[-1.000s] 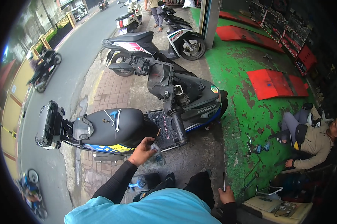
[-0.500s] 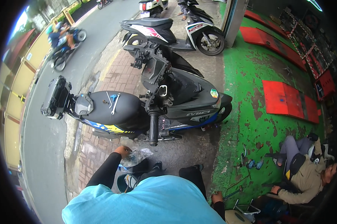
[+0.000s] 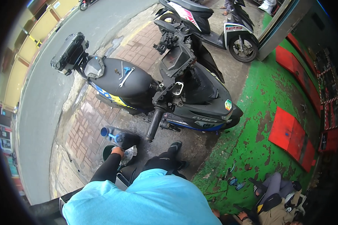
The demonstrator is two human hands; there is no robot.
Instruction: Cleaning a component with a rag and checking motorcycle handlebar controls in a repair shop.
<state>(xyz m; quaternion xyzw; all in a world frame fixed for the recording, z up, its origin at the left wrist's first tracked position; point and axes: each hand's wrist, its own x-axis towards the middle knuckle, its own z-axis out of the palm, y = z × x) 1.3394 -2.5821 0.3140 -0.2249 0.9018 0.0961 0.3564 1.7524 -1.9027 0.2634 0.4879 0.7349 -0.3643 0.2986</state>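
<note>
My left hand (image 3: 118, 151) is closed on a crumpled clear plastic bag (image 3: 130, 153), held at the mouth of a dark green bucket (image 3: 107, 150). Just beyond stands a dark jerrycan (image 3: 128, 138) with a blue mouth and handle. My right hand (image 3: 215, 213) shows only as a sliver at the lower edge, its fingers hidden. In front of me is a black and blue scooter (image 3: 202, 108) with its handlebar covers off. On its seat (image 3: 137, 77) lie a wrench (image 3: 126, 78), a blue-handled tool (image 3: 127, 70) and small dark bits.
A second scooter (image 3: 229, 28) stands behind. Red ramps (image 3: 290, 131) lie on the worn green floor (image 3: 258, 97). A seated person (image 3: 273, 202) is at the lower right, near blue tools (image 3: 234, 182). The road (image 3: 38, 112) runs along the left.
My left hand has brought the plastic bag back toward me, down to the bucket. My right hand has dropped mostly out of view. My view has turned, and the passing motorcycle is gone.
</note>
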